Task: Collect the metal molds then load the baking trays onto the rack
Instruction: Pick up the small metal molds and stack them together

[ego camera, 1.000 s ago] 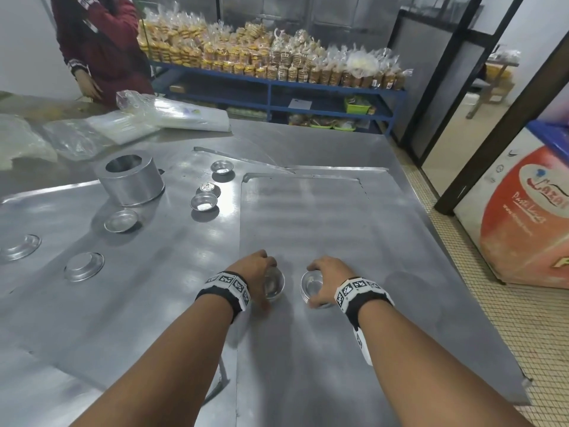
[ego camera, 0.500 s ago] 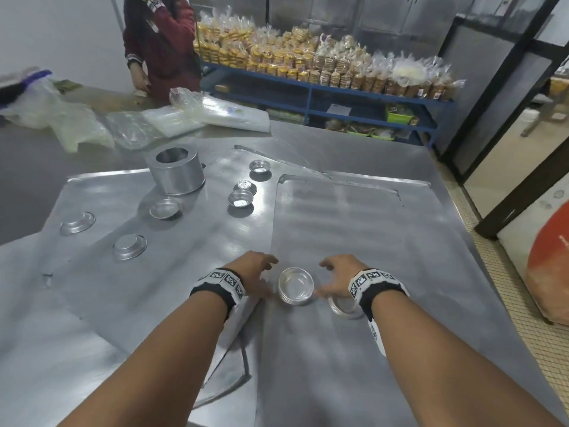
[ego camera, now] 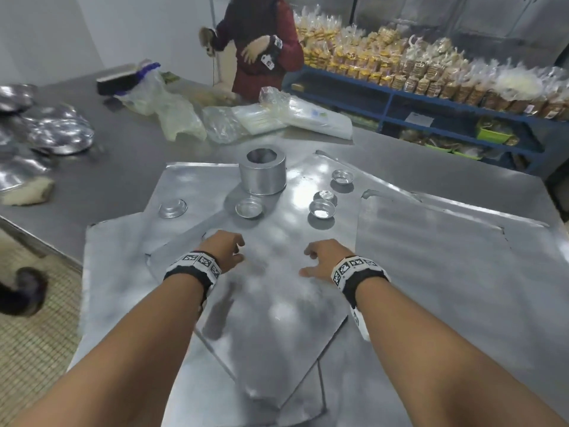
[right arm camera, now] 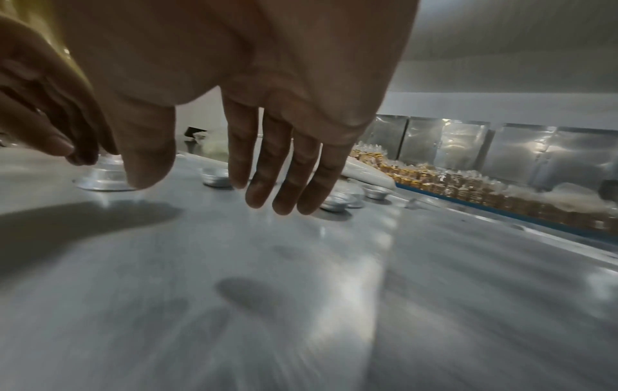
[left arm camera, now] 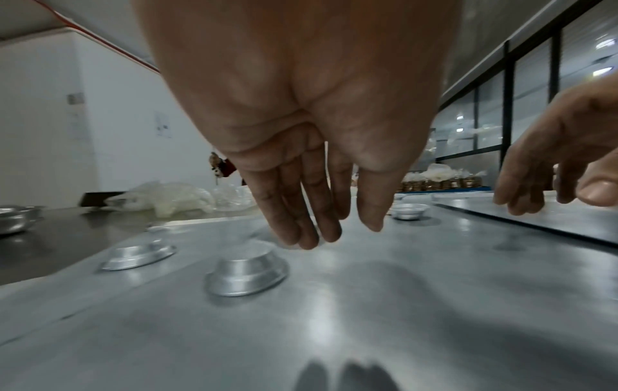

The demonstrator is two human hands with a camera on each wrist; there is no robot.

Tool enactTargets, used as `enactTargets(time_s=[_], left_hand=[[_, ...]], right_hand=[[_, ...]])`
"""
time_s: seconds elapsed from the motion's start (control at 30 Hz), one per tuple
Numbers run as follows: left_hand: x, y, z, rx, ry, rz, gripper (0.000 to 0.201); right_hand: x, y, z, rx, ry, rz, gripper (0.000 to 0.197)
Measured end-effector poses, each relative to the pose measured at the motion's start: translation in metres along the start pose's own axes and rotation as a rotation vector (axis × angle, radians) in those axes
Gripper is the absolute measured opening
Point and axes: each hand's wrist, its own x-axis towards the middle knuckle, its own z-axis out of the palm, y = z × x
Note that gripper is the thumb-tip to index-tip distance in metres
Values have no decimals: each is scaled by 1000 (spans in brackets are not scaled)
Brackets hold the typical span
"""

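Now both hands are empty, the left hand (ego camera: 227,248) and right hand (ego camera: 325,259) loose-fingered over the overlapping flat metal baking trays (ego camera: 277,318); the small round metal molds (ego camera: 322,209) they held a second ago are out of their grasp, so collecting likely moves to those at mid-frame.

A steel table (ego camera: 101,167) fills the room's centre. White walls (ego camera: 46,32) stand behind it. A blue shelf (ego camera: 431,103) carries bagged goods (ego camera: 385,57). The floor (ego camera: 27,343) is small-tiled. Steel cabinets (right arm camera: 468,148) line the back wall.
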Motion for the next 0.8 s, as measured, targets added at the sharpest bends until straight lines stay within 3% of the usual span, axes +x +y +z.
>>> enactTargets(time_s=[0.13, 0.27, 0.47, 0.8], left_hand=[[9, -54, -17, -25, 24, -81, 25], [30, -103, -31, 9, 25, -155, 33], [77, -157, -54, 103, 45, -161, 35], [137, -203, -60, 101, -56, -246, 60]], right_hand=[[44, -46, 5, -7, 9, -45, 58], [85, -85, 15, 0, 16, -58, 58], [133, -137, 35, 25, -9, -121, 66], [182, -174, 48, -56, -65, -222, 100]])
